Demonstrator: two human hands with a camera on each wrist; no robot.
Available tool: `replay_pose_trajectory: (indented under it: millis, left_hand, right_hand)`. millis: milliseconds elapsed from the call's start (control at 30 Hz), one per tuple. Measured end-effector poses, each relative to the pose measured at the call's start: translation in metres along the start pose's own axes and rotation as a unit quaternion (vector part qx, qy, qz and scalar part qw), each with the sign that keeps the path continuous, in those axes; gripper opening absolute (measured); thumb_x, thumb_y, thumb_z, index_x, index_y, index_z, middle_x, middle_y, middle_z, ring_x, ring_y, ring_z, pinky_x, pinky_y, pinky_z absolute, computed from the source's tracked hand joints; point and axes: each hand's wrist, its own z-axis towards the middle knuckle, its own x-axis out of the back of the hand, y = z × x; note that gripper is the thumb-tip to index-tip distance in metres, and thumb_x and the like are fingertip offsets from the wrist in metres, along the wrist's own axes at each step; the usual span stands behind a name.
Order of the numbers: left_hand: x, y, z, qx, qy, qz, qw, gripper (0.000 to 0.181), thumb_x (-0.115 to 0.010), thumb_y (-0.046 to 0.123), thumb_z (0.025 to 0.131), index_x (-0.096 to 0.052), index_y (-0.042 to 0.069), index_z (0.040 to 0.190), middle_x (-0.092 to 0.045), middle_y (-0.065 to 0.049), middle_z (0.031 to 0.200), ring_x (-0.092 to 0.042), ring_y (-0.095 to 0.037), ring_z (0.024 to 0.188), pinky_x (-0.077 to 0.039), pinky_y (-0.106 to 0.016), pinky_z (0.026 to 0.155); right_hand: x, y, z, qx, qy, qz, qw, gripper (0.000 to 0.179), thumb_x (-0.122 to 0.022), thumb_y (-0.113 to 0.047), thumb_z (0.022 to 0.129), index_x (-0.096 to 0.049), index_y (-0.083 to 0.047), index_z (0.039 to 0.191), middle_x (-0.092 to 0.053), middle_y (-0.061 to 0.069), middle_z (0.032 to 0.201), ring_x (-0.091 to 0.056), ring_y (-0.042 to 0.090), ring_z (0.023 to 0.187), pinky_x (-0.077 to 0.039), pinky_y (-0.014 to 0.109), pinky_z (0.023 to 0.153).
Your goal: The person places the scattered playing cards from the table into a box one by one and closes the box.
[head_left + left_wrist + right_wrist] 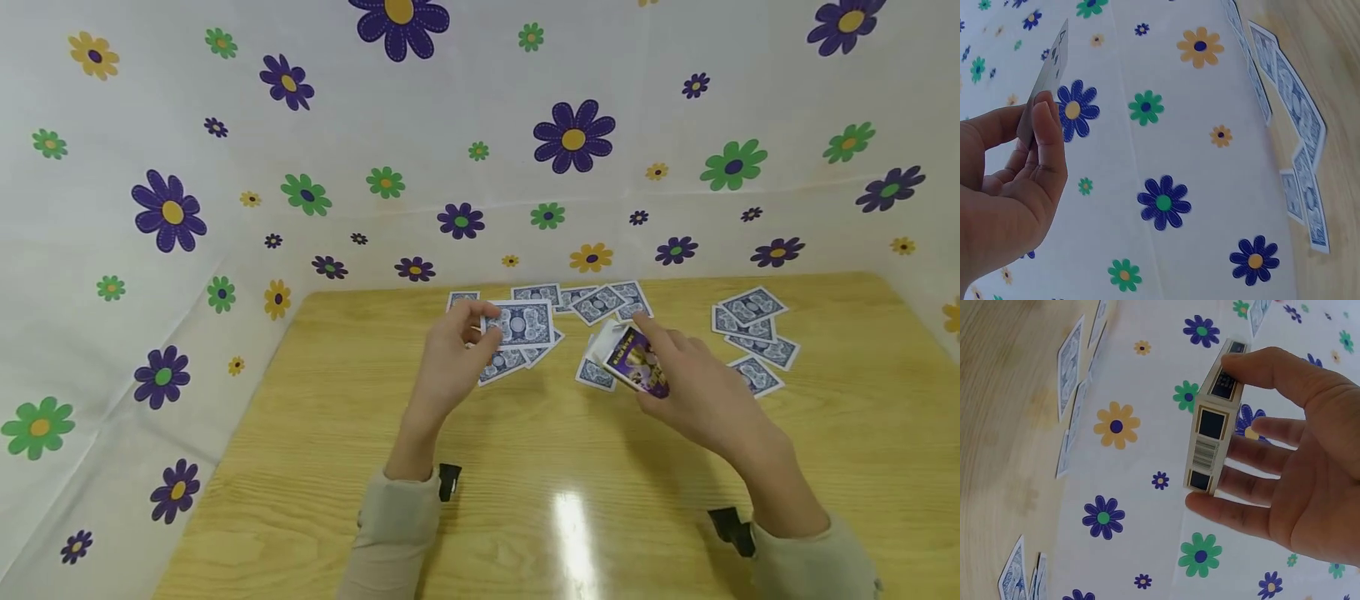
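Note:
Between thumb and fingers my left hand [450, 367] pinches a blue-backed playing card [528, 325], raised above others on the table. In the left wrist view the same card [1051, 65] stands nearly edge-on, its face showing a letter A and dark pips. My right hand [708, 404] grips a card box [639, 362] with a purple, black and yellow front. Its white end faces the left hand, with a flap out. The right wrist view shows the barcode side of the box [1205, 453], held between thumb and fingers; its inside is hidden.
Several face-down cards lie along the back of the wooden table [315, 433], among them one back-row card [597, 305]. Beneath the box is another card [597, 377]. A loose pile [750, 307] spreads at the right. Flowered cloth [450, 108] rises behind the table.

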Motion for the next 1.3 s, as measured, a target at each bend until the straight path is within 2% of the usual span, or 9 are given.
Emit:
replay_pose_trajectory:
  millis: [167,300,500,633,767,933,1167,1300]
  left_hand:
    - [-0.007,0.013,-0.007,-0.044,-0.001,-0.020,0.9988,0.024,-0.063,-0.003,0.092,-0.061,-0.001,0.115,-0.064,-0.013,0.097,-0.060,-0.020,0.072,-0.050,-0.022,0.058]
    - [-0.011,0.021,-0.012,-0.072,-0.001,-0.031,0.9969,0.027,-0.063,-0.004,0.091,-0.059,-0.001,0.117,-0.067,-0.014,0.102,-0.063,-0.019,0.074,-0.052,-0.022,0.060]
    - [-0.017,0.026,-0.015,-0.102,-0.006,0.009,0.9948,0.029,-0.063,-0.003,0.091,-0.058,0.000,0.119,-0.066,-0.011,0.100,-0.060,-0.016,0.075,-0.051,-0.022,0.063]
    - [-0.017,0.026,-0.016,-0.106,-0.028,0.028,0.9936,0.033,-0.064,0.000,0.092,-0.056,0.004,0.124,-0.063,-0.008,0.093,-0.057,-0.016,0.073,-0.051,-0.024,0.065]
    - [-0.016,0.026,-0.018,-0.108,-0.050,0.037,0.9921,0.045,-0.065,0.002,0.092,-0.049,0.005,0.134,-0.062,-0.007,0.088,-0.055,-0.016,0.073,-0.052,-0.026,0.065]
    - [-0.017,0.026,-0.016,-0.115,-0.053,0.046,0.9909,0.057,-0.067,0.002,0.091,-0.039,0.005,0.142,-0.063,-0.007,0.084,-0.057,-0.015,0.071,-0.053,-0.027,0.066]
    - [-0.017,0.026,-0.017,-0.112,-0.061,0.046,0.9908,0.053,-0.067,0.000,0.091,-0.042,0.003,0.138,-0.064,-0.007,0.083,-0.058,-0.013,0.069,-0.052,-0.026,0.065]
    - [-0.017,0.025,-0.018,-0.123,-0.055,0.054,0.9894,0.051,-0.067,-0.001,0.091,-0.047,0.003,0.137,-0.065,-0.008,0.085,-0.058,-0.013,0.069,-0.053,-0.025,0.064]
  right_hand:
    - [0.002,-0.010,-0.003,0.031,0.017,-0.010,0.9993,0.091,-0.075,-0.020,0.085,-0.022,-0.009,0.158,-0.047,0.026,0.143,-0.052,0.042,0.119,-0.053,0.052,0.084]
    - [0.002,-0.016,-0.005,0.051,0.031,-0.021,0.9980,0.085,-0.076,-0.020,0.084,-0.031,-0.005,0.154,-0.049,0.023,0.143,-0.052,0.042,0.121,-0.053,0.051,0.083]
    - [0.004,-0.020,-0.008,0.077,0.051,-0.033,0.9952,0.080,-0.077,-0.020,0.084,-0.037,-0.005,0.151,-0.052,0.020,0.141,-0.054,0.040,0.118,-0.054,0.047,0.078]
    - [0.004,-0.021,-0.008,0.085,0.059,-0.031,0.9942,0.079,-0.077,-0.019,0.083,-0.038,-0.005,0.150,-0.053,0.021,0.139,-0.054,0.040,0.118,-0.054,0.049,0.078]
    - [0.003,-0.020,-0.008,0.090,0.062,-0.033,0.9935,0.079,-0.077,-0.018,0.083,-0.038,-0.004,0.150,-0.053,0.020,0.139,-0.054,0.041,0.120,-0.054,0.050,0.080]
    - [0.002,-0.020,-0.008,0.104,0.072,-0.035,0.9913,0.078,-0.077,-0.016,0.082,-0.039,-0.005,0.150,-0.054,0.019,0.138,-0.054,0.040,0.119,-0.054,0.051,0.082]
    - [0.003,-0.019,-0.009,0.103,0.065,-0.038,0.9918,0.078,-0.078,-0.015,0.082,-0.040,-0.005,0.149,-0.054,0.018,0.139,-0.053,0.040,0.120,-0.053,0.053,0.086]
    - [0.003,-0.020,-0.010,0.105,0.061,-0.035,0.9919,0.079,-0.079,-0.015,0.081,-0.040,-0.006,0.149,-0.054,0.018,0.139,-0.053,0.040,0.120,-0.052,0.054,0.088]
